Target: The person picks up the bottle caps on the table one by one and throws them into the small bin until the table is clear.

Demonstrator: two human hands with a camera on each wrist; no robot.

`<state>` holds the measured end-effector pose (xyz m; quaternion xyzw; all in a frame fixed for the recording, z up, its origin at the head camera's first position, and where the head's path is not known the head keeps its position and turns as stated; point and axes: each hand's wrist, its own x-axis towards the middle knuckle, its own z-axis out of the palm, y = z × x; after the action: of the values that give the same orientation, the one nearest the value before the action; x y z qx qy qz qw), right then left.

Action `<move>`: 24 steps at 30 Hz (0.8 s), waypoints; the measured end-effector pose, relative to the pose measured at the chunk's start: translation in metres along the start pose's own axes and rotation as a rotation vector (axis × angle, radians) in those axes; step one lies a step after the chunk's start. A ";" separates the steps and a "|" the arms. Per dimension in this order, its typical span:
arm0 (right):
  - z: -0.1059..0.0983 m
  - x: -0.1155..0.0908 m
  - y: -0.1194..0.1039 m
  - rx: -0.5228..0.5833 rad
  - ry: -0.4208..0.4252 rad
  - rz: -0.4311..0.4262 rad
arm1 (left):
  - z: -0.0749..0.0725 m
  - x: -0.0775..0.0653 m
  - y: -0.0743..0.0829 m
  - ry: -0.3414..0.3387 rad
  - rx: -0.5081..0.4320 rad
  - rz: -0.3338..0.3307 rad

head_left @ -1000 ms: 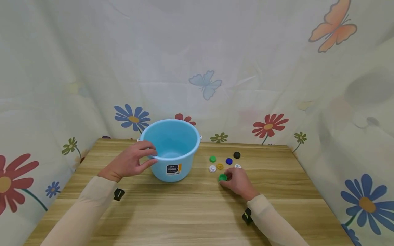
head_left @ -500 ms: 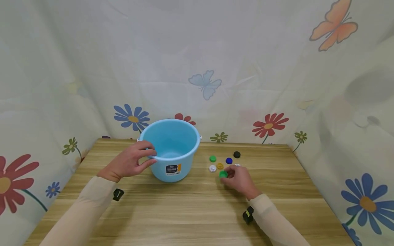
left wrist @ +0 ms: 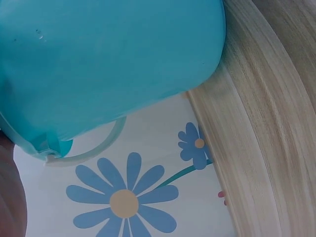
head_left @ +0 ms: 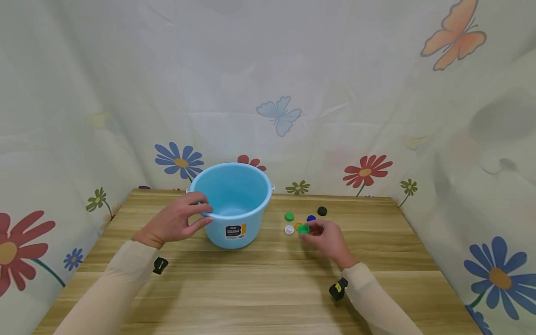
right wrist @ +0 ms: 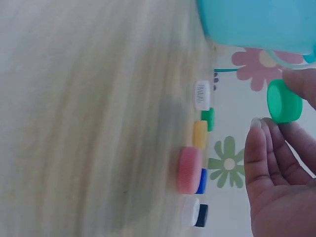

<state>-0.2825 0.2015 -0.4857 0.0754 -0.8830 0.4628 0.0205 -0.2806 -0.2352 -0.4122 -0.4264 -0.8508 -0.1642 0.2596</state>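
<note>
A green cap (head_left: 303, 230) was held by the right hand (head_left: 328, 239) above the table (head_left: 251, 288)

The green cap was in the air over the table, to the right of the blue bucket (head_left: 254, 223) and apart from it. The grip of the right hand was pinching it between the thumb and the fingers. The left hand (head_left: 180, 218) was at the near left part of the bucket's rim. Its grip was pinching this rim, with the thumb outside and the fingers going over the edge.

On the front of the bucket there was a label (head_left: 236, 231), black for the most part, with an orange strip on its right side. It had some white lettering, but the letters were too small for reading. In the right wrist view, one white cap (right wrist: 202, 95) showed rows of dark print on its side; this print was also too blurred to read.

Near the right hand, more caps lay on the table in a loose group: a second green cap (head_left: 290, 217), a yellow cap (head_left: 298, 225), a blue cap (head_left: 311, 217), a black cap (head_left: 322, 211), a red cap (right wrist: 189, 170) and another white cap (right wrist: 190, 211). Behind the table hung a pale cloth (head_left: 335, 93) with printed flowers and butterflies.
</note>
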 end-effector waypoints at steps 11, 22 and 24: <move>-0.011 -0.001 -0.015 0.074 -0.011 -0.062 | -0.001 0.001 -0.001 -0.006 -0.003 -0.008; -0.018 -0.001 -0.027 0.069 -0.003 -0.089 | -0.007 0.004 0.002 -0.027 0.011 -0.016; -0.018 0.000 -0.028 0.067 -0.002 -0.102 | -0.007 0.004 0.003 -0.026 0.024 -0.009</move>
<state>-0.2785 0.2010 -0.4529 0.1214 -0.8621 0.4903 0.0404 -0.2782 -0.2346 -0.4039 -0.4217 -0.8578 -0.1497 0.2528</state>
